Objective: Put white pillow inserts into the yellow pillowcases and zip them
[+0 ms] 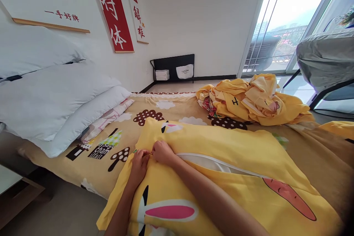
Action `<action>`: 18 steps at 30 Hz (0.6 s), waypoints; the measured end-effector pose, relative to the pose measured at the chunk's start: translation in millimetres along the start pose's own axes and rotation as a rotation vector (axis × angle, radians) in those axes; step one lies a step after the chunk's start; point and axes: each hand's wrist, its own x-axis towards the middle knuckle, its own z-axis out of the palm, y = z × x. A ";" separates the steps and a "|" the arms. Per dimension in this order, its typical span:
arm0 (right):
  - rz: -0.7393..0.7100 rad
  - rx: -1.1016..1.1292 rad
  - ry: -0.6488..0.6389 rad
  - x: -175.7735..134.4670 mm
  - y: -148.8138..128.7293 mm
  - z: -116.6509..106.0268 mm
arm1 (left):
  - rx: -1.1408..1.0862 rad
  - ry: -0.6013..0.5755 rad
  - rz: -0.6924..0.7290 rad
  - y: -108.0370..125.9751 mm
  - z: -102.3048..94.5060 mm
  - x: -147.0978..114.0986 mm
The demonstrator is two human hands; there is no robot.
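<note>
A yellow pillowcase (229, 195) with rabbit and carrot prints lies across the bed in front of me. Its long zipper (249, 172) gapes open along the middle, and a white pillow (204, 161) shows inside. Near the zipper's left end, my right hand (162, 152) is closed in a pinch; whether it has the zipper pull or only cloth is hidden. Close beside it, my left hand (139, 163) has its fingers closed on the pillowcase's edge. The two hands are almost touching.
White pillows (55, 96) are piled at the left against the wall. Crumpled yellow bedding (249, 99) lies on the far right of the patterned bed sheet (171, 108). A nightstand (16, 191) stands at lower left, a grey-covered chair (326, 59) at right by the glass door.
</note>
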 end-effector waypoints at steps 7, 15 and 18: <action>-0.040 -0.180 0.022 -13.6 -9.0 -3.8 | -0.008 -0.009 0.003 2.1 -0.3 -0.5; -0.119 -0.290 -0.001 -27.8 -17.5 0.4 | -0.036 -0.009 -0.013 5.2 -0.8 -1.8; -0.094 -0.299 0.005 -25.0 -14.9 2.1 | -0.065 -0.021 -0.019 5.9 -2.4 -1.6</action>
